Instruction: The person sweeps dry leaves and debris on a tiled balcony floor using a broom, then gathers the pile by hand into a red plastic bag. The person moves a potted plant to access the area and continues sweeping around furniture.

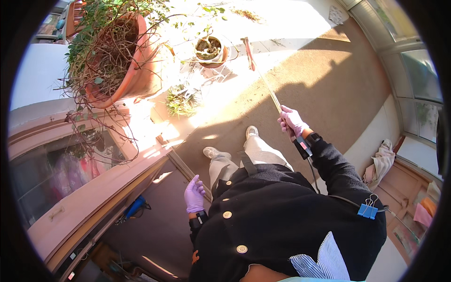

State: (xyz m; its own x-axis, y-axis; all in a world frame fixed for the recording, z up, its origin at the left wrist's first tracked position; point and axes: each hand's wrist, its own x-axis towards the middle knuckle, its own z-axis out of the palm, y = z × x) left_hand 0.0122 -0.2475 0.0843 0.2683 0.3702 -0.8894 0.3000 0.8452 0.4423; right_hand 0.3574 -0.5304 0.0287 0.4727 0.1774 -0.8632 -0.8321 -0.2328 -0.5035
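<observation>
My right hand point(292, 122), in a thin purple glove, is closed around the handle of a long-handled broom point(270, 90). The pale handle slants away from me, and the reddish broom head point(249, 54) rests on the sunlit floor at the far end. Glare blurs the details of the head. My left hand point(194, 194), gloved in the same purple, hangs beside my body near a door frame. Its fingers are loosely bent and apart, with nothing seen in them.
A big terracotta pot point(141, 61) of tangled dry stems stands at the far left. Beside it are a small potted plant point(209, 49) and a low green plant point(181, 101). A pink cabinet or window ledge point(94, 188) runs along the left; a cloth point(380, 160) hangs at the right.
</observation>
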